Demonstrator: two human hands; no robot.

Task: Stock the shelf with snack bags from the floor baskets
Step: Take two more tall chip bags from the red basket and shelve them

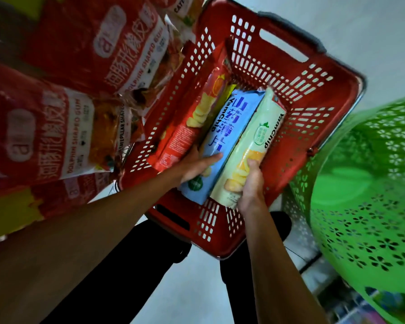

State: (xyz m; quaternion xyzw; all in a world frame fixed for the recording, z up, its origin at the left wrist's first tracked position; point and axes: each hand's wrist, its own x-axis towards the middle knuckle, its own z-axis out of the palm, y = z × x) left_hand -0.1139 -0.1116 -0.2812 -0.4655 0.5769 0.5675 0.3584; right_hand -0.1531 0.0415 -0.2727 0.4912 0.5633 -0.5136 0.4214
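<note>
Snack bags (220,136), three, on edge side by side in red basket (313,90): orange-red bag (192,127), blue bag (234,113), pale green bag (260,136). Left hand (197,167) grips blue bag, thumb across its face; right hand (253,183) clasps pale green bag. Green basket (365,195) beside, right; gum bags (56,127) left

Red basket (309,73) (slotted); green basket (372,183), flower cutouts.
</note>
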